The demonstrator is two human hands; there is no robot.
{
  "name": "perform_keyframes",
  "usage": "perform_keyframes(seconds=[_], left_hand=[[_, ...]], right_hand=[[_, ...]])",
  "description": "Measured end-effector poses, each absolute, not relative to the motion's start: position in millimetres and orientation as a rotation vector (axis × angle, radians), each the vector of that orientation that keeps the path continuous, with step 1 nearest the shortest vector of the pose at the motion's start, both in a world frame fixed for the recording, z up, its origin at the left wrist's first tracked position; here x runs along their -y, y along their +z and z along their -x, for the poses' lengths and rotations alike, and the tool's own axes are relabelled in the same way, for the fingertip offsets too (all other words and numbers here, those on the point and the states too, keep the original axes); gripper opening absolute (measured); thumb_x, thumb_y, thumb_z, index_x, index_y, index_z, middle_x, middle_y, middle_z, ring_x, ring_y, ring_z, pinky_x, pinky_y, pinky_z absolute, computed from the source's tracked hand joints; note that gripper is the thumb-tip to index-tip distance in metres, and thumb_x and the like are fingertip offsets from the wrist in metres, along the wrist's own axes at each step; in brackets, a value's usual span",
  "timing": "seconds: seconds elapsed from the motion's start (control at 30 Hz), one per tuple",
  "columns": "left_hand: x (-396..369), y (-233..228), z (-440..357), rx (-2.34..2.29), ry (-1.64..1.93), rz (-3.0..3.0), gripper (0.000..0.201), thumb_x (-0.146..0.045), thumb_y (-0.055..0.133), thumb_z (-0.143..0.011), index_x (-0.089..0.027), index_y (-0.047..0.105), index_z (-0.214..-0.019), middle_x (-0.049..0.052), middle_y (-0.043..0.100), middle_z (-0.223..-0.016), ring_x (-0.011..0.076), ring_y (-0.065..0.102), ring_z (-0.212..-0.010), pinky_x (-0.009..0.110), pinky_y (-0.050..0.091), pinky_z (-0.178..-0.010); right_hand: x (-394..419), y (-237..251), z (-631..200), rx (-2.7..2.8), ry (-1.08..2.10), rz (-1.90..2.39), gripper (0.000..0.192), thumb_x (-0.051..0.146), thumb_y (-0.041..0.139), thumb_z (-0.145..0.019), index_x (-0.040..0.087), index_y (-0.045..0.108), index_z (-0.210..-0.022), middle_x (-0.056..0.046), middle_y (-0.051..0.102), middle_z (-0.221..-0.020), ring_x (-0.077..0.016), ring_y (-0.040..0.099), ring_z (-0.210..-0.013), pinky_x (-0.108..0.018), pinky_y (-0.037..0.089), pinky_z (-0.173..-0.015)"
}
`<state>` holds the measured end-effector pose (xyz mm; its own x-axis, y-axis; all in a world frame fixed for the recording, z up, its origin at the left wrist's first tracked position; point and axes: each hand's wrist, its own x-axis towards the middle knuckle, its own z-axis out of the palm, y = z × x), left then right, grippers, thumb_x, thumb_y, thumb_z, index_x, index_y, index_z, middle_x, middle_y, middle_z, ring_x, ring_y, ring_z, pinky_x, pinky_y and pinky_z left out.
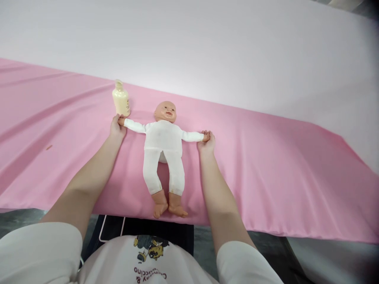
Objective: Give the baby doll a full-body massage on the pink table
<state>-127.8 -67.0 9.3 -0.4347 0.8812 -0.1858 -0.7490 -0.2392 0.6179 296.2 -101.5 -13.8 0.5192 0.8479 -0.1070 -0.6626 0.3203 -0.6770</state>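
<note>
doll spread flat on pink sheet, both hands at its wrists

doll (162, 146) is lying on its back in white clothing on the pink sheet (281, 165), head pointing away from the person, arms stretched out to either side, bare feet reaching the near edge of the sheet. left hand (117, 127) is pinching the doll's hand on that side, fingers closed around it. right hand (206, 141) is gripping the doll's other hand the same way, fingers wrapped on it. both forearms are running alongside the doll's legs, not touching them.

edges: near edge of the pink sheet is falling away just under the doll's feet, dark floor showing below. far edge is meeting a pale surface (207, 51) running diagonally across the view. wide open sheet is lying to the right of the right hand, and more to the left of the left hand, creased in long folds.

around: cream bottle (121, 99) is standing upright just behind the left hand, very close to the fingers; can't tell if touching. small brown speck (49, 147) is sitting far left on the sheet.
</note>
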Motion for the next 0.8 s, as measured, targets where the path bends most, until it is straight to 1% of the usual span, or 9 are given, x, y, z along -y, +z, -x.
perform_keyframes(seconds=[0.07, 0.17, 0.23, 0.33, 0.43, 0.53, 0.67, 0.73, 0.8], left_hand=[[73, 11, 113, -0.754, 1.794, -0.306, 0.012, -0.016, 0.063, -0.091, -0.019, 0.059, -0.08, -0.002, 0.062, -0.069, 0.0124, 0.066, -0.068, 0.027, 0.059, -0.079], [78, 13, 101, -0.734, 1.673, -0.394, 0.006, -0.015, 0.064, -0.089, -0.019, 0.063, -0.085, 0.0, 0.062, -0.069, 0.0136, 0.066, -0.068, 0.028, 0.059, -0.079], [77, 14, 105, -0.754, 1.697, -0.379, 0.008, -0.015, 0.063, -0.089, -0.02, 0.062, -0.083, 0.0, 0.062, -0.068, 0.0136, 0.065, -0.067, 0.028, 0.06, -0.076], [69, 16, 124, -0.795, 1.85, -0.253, 0.018, -0.013, 0.061, -0.089, -0.021, 0.055, -0.074, -0.002, 0.059, -0.064, 0.0109, 0.062, -0.062, 0.024, 0.06, -0.07], [66, 17, 134, -0.822, 1.934, -0.166, 0.023, -0.011, 0.058, -0.089, -0.021, 0.051, -0.069, -0.003, 0.054, -0.06, 0.0088, 0.058, -0.058, 0.019, 0.058, -0.066], [73, 16, 120, -0.792, 1.858, -0.287, 0.02, -0.01, 0.059, -0.088, -0.02, 0.055, -0.071, -0.002, 0.056, -0.062, 0.0097, 0.058, -0.059, 0.021, 0.057, -0.064], [83, 15, 96, -0.676, 1.627, -0.459, 0.008, -0.016, 0.066, -0.086, -0.018, 0.062, -0.08, -0.001, 0.06, -0.067, 0.0125, 0.062, -0.063, 0.027, 0.057, -0.07], [81, 15, 101, -0.672, 1.63, -0.465, 0.009, -0.018, 0.068, -0.086, -0.018, 0.062, -0.08, 0.0, 0.061, -0.07, 0.0128, 0.063, -0.065, 0.029, 0.056, -0.075], [74, 15, 116, -0.705, 1.717, -0.399, 0.014, -0.017, 0.067, -0.087, -0.018, 0.059, -0.075, -0.001, 0.061, -0.071, 0.0115, 0.062, -0.065, 0.028, 0.056, -0.078]], right_hand=[[103, -13, -282, 0.248, 1.038, 0.731, 0.018, 0.018, 0.061, -0.089, 0.024, 0.048, -0.078, 0.008, 0.062, -0.071, -0.0057, 0.066, -0.064, -0.02, 0.063, -0.072], [106, -10, -268, 0.243, 1.149, 0.755, 0.012, 0.018, 0.063, -0.089, 0.023, 0.054, -0.084, 0.006, 0.067, -0.075, -0.0083, 0.069, -0.067, -0.023, 0.064, -0.072], [106, -9, -270, 0.218, 1.141, 0.751, 0.012, 0.016, 0.062, -0.09, 0.023, 0.054, -0.083, 0.006, 0.067, -0.073, -0.0082, 0.068, -0.065, -0.023, 0.064, -0.071], [104, -6, -289, 0.132, 1.044, 0.727, 0.021, 0.01, 0.055, -0.092, 0.023, 0.05, -0.077, 0.009, 0.061, -0.065, -0.0058, 0.065, -0.059, -0.019, 0.063, -0.066], [103, -5, -302, 0.093, 1.022, 0.736, 0.022, 0.012, 0.05, -0.096, 0.023, 0.049, -0.076, 0.008, 0.06, -0.066, -0.0047, 0.063, -0.056, -0.016, 0.062, -0.061], [106, -6, -290, 0.109, 1.041, 0.724, 0.019, 0.012, 0.056, -0.092, 0.023, 0.05, -0.077, 0.008, 0.062, -0.069, -0.0054, 0.065, -0.059, -0.018, 0.063, -0.063], [110, -7, -262, 0.269, 1.186, 0.662, 0.016, 0.011, 0.063, -0.087, 0.023, 0.054, -0.081, 0.006, 0.066, -0.073, -0.0078, 0.069, -0.068, -0.023, 0.064, -0.073], [110, -6, -264, 0.314, 1.207, 0.628, 0.016, 0.011, 0.063, -0.087, 0.023, 0.055, -0.081, 0.007, 0.065, -0.072, -0.0074, 0.068, -0.068, -0.023, 0.064, -0.074], [109, -5, -278, 0.264, 1.144, 0.63, 0.019, 0.01, 0.062, -0.087, 0.023, 0.052, -0.077, 0.008, 0.063, -0.067, -0.0064, 0.067, -0.064, -0.021, 0.064, -0.072]])
